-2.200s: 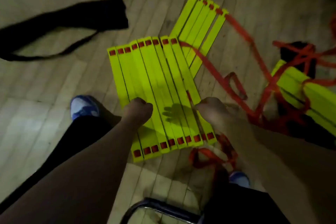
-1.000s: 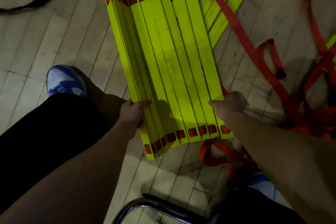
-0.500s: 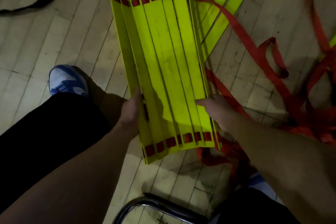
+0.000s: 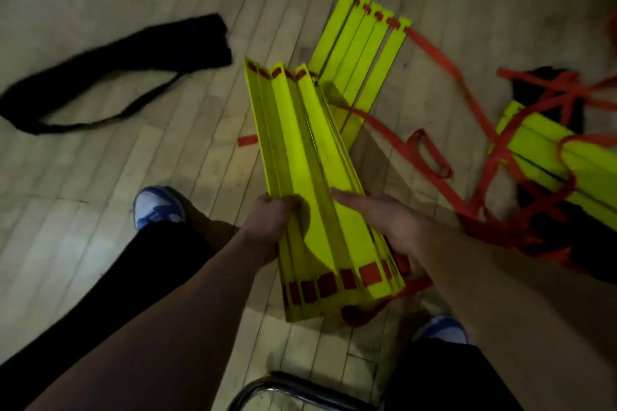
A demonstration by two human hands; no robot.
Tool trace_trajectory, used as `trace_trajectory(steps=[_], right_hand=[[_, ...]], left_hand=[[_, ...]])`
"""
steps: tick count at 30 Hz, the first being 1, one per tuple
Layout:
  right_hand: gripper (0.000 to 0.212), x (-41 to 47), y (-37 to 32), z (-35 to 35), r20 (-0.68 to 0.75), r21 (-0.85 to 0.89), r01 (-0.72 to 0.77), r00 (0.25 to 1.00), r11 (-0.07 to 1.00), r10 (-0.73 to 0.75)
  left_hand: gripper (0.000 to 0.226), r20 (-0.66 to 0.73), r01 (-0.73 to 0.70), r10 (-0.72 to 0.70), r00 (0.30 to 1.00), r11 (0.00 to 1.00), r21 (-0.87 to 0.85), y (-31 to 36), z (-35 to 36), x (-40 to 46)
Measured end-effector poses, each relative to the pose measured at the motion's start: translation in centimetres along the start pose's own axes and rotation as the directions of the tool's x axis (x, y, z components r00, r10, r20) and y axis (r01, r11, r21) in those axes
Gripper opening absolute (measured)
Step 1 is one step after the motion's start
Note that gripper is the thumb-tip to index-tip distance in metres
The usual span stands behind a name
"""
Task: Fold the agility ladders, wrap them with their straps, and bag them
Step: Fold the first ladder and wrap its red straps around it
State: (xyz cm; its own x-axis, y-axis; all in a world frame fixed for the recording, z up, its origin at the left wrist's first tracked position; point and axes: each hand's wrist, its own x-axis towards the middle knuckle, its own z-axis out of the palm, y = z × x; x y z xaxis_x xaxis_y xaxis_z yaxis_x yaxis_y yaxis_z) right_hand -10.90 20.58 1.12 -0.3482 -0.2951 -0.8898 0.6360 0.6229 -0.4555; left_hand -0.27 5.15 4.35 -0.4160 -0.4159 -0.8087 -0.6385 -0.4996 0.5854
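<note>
The room is dim, and the only real light falls in a pool in the middle of the wooden floor (image 4: 207, 157), brightest just left of the yellow rungs (image 4: 310, 177). The rungs glow against the gloom, almost overexposed on their upper faces. The light seems to come from above and behind the person, since the forearms lie in deep shadow. The left hand (image 4: 270, 227) casts a curved dark shadow onto the rungs. Corners fall off to near black, top right especially. The black bag (image 4: 140, 57) is smeared with motion blur, its edges soft. Floorboards bend outward toward the edges, a wide-lens warp. The chrome tube (image 4: 287, 390) at the bottom shows a faint glint.
</note>
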Motion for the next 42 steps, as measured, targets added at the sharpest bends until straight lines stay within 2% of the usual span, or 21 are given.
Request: trace_trajectory(steps=[2,5,6,8,9,11,12,13,14,18,21,23,25,28,30,33,35,38,40,42], right_hand=[[0.132,-2.2,-0.4,-1.4,0.007,0.014,0.011,1.000,1.000,-0.011],[0.096,-9.3,-1.9,-3.0,-0.055,0.064,0.072,0.996,0.995,-0.068],[0.078,-12.4,-2.6,-3.2,-0.100,0.092,0.104,0.990,0.990,-0.095],[0.035,-17.8,-3.1,-4.0,-0.183,0.175,0.187,0.971,0.967,-0.154],[0.029,-20.0,-2.9,-4.4,-0.230,0.183,0.239,0.954,0.954,-0.195],[0.049,-23.8,-2.3,-4.8,-0.265,0.210,0.330,0.925,0.920,-0.271],[0.061,-25.4,-1.8,-5.0,-0.263,0.218,0.375,0.912,0.901,-0.316],[0.065,-26.8,-1.3,-5.2,-0.271,0.215,0.422,0.892,0.881,-0.361],[0.059,-28.4,-0.5,-5.5,-0.279,0.240,0.448,0.882,0.861,-0.381],[0.036,-30.9,2.6,-6.9,-0.279,0.318,0.371,0.916,0.872,-0.288],[0.030,-31.0,4.0,-7.6,-0.349,0.303,0.335,0.910,0.892,-0.223],[0.030,-30.5,4.4,-7.8,-0.367,0.326,0.356,0.902,0.876,-0.230],[0.044,-29.4,4.3,-8.3,-0.345,0.342,0.347,0.911,0.874,-0.227],[0.026,-28.0,3.8,-8.5,-0.339,0.363,0.358,0.911,0.860,-0.235],[0.028,-26.7,3.7,-8.9,-0.359,0.344,0.362,0.903,0.866,-0.235],[0.010,-25.4,3.5,-9.8,-0.378,0.349,0.349,0.902,0.870,-0.210],[0.016,-25.1,3.2,-10.7,-0.401,0.365,0.329,0.900,0.871,-0.172],[0.039,-24.1,3.1,-11.5,-0.421,0.371,0.318,0.895,0.873,-0.147],[0.032,-24.0,3.2,-11.7,-0.410,0.379,0.321,0.899,0.868,-0.153],[0.018,-24.4,3.0,-11.6,-0.389,0.414,0.337,0.905,0.846,-0.170]], left_hand=[[0.020,0.041,-0.075,0.075,0.996,0.997,0.004,2.9,1.7,-3.5],[0.024,0.107,-0.219,0.206,0.973,0.968,0.123,6.2,3.5,-9.0],[0.032,0.134,-0.255,0.235,0.963,0.954,0.158,6.8,3.8,-10.6],[0.063,0.155,-0.315,0.288,0.945,0.927,0.204,7.8,4.4,-13.9],[0.079,0.158,-0.331,0.303,0.940,0.921,0.205,8.1,4.8,-15.0],[0.093,0.200,-0.329,0.293,0.935,0.927,0.181,8.4,6.0,-17.6],[0.090,0.224,-0.328,0.288,0.931,0.929,0.169,8.3,6.9,-18.8],[0.081,0.250,-0.329,0.286,0.925,0.932,0.152,8.2,8.1,-20.3],[0.070,0.270,-0.336,0.287,0.919,0.929,0.156,7.8,9.4,-22.1],[0.032,0.303,-0.349,0.279,0.911,0.915,0.205,5.9,11.9,-25.7],[0.021,0.346,-0.353,0.259,0.902,0.903,0.244,4.4,12.2,-25.4],[0.029,0.365,-0.376,0.272,0.890,0.891,0.253,3.4,12.5,-24.6],[0.044,0.372,-0.373,0.264,0.890,0.890,0.261,2.9,13.1,-23.4],[0.076,0.380,-0.280,0.178,0.908,0.931,0.234,2.8,14.0,-20.7],[0.068,0.357,-0.242,0.145,0.923,0.940,0.243,3.0,14.8,-19.4],[0.048,0.310,-0.252,0.149,0.939,0.911,0.325,3.6,14.9,-20.0],[0.050,0.329,-0.259,0.139,0.934,0.898,0.355,3.8,14.9,-19.4],[0.064,0.321,-0.296,0.165,0.932,0.859,0.417,4.9,15.3,-18.7],[0.077,0.334,-0.281,0.148,0.931,0.875,0.395,5.4,15.7,-18.5],[0.067,0.341,-0.252,0.135,0.930,0.910,0.328,5.5,16.0,-18.8]])
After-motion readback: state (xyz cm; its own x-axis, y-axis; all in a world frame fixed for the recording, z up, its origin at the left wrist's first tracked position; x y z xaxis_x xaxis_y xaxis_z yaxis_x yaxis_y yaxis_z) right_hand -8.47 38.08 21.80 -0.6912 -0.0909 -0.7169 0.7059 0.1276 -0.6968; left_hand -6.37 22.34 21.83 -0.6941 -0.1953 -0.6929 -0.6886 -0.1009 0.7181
